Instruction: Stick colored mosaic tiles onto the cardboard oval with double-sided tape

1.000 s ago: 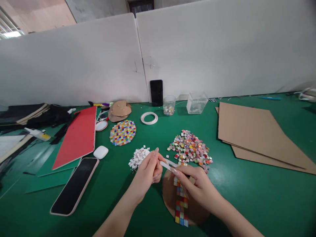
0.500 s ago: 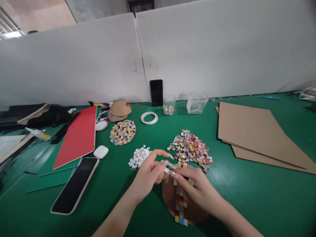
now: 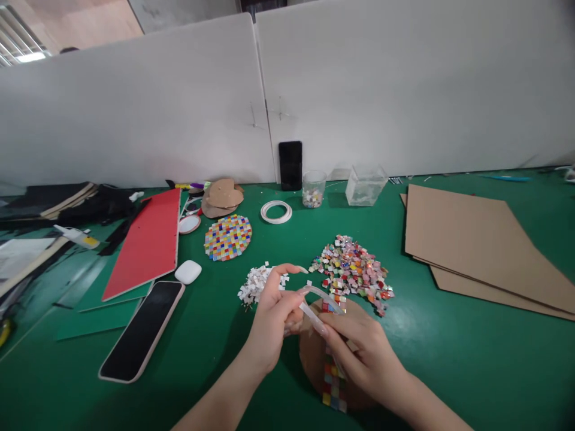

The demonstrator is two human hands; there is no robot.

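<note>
My left hand (image 3: 274, 320) pinches one end of a narrow white tape strip (image 3: 313, 318) between its thumb and a curled finger, with the index finger raised above. My right hand (image 3: 362, 344) grips the strip's other side, and a curved, paler length runs above the flat white one. Below both hands lies a round cardboard disc (image 3: 311, 353), partly hidden by the right hand. A band of coloured square mosaic tiles (image 3: 333, 383) crosses it. A pile of white square bits (image 3: 253, 286) lies behind my left hand, and a heap of coloured tiles (image 3: 354, 269) beyond my right.
A tile-covered disc (image 3: 228, 237) and white tape roll (image 3: 275, 212) lie farther back. Near the partition stand a phone (image 3: 290, 166), a cup of tiles (image 3: 313, 190) and a clear box (image 3: 366, 185). Cardboard sheets (image 3: 467, 233) lie right; another phone (image 3: 142, 332) and red board (image 3: 148, 245) left.
More of the white strip shows between my hands, with its two lengths longer and the upper one curved. My right hand has shifted slightly right and down. The whole view has shifted a little.
</note>
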